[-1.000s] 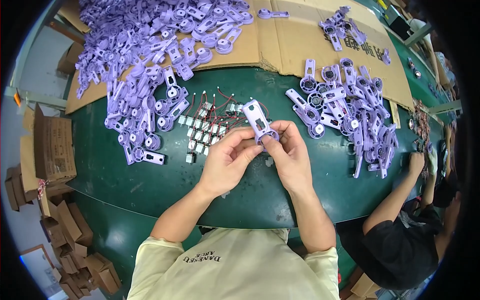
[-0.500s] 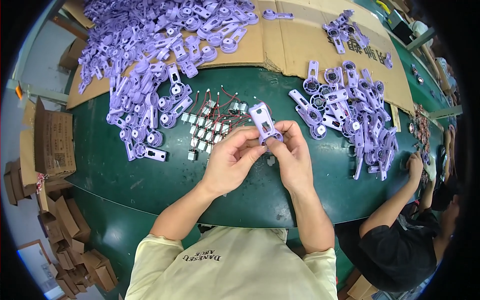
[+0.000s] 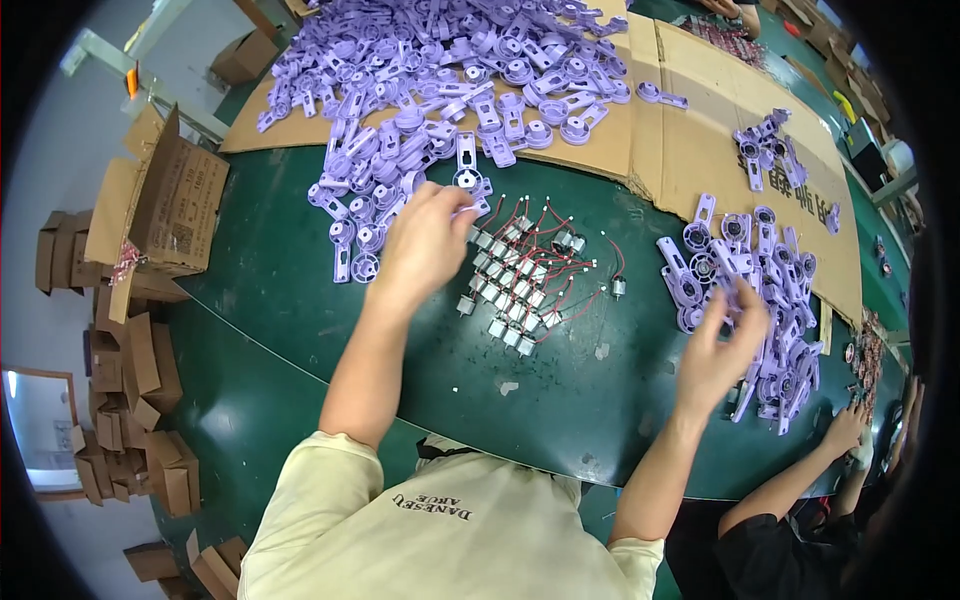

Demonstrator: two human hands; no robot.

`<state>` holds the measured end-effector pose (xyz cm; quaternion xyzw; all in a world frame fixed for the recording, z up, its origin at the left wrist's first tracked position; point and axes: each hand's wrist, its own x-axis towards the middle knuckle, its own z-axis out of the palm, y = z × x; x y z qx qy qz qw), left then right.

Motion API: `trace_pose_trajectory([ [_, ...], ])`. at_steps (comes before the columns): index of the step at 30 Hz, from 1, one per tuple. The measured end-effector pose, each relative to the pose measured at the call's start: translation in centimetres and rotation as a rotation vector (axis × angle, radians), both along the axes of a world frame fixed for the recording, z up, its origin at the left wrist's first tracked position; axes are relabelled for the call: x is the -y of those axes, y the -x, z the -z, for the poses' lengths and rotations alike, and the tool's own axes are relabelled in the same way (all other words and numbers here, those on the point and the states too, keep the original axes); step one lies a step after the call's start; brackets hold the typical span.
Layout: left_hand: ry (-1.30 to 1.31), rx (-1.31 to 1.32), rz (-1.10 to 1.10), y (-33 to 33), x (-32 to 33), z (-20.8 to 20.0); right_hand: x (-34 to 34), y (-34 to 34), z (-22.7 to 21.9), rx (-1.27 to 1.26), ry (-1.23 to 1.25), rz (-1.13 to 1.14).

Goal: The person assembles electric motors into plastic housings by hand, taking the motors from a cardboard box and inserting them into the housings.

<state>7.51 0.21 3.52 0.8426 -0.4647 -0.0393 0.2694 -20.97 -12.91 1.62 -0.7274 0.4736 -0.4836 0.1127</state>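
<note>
At the near edge of the left pile of purple plastic housings (image 3: 385, 150), my left hand (image 3: 425, 245) is bent over with its fingers closed on a purple housing (image 3: 483, 192). The palm hides part of the grip. To the right, my right hand (image 3: 728, 335) has thumb and fingers apart, beside a second pile of purple housings (image 3: 785, 345), several with dark parts fitted in their round ends. Between the hands, small silver motors (image 3: 510, 285) with red wires and white connectors lie in rows on the green table (image 3: 600, 420).
Flattened cardboard (image 3: 690, 120) lies under the far housings, with a small group of housings (image 3: 765, 150) on it. One motor (image 3: 618, 288) lies apart. Cardboard boxes (image 3: 185, 205) stand at the left. A co-worker's arm (image 3: 790, 470) rests at the right edge.
Both hands held one housing together above the motors; now they are apart. The left has moved to the left pile and the right to the right pile. The whole view has shifted.
</note>
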Motion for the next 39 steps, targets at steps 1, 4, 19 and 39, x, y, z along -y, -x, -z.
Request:
trace_pose_trajectory([
  [1, -0.078, 0.061, -0.036, -0.3, -0.6, 0.0, -1.1, -1.0, -0.1, 0.105, -0.184, -0.157],
  [4, -0.188, 0.218, -0.043, -1.3, -2.0, 1.4, -3.8, -3.4, 1.0, -0.022, -0.268, -0.652],
  [19, 0.256, -1.140, 0.361, 3.1, -0.5, -1.3, -0.9, -6.5, 5.1, -0.145, -0.118, -0.322],
  [39, 0.361, -1.662, 0.298, 7.5, 1.5, 3.6, -4.7, -5.1, 1.3, 0.214, -0.361, -0.435],
])
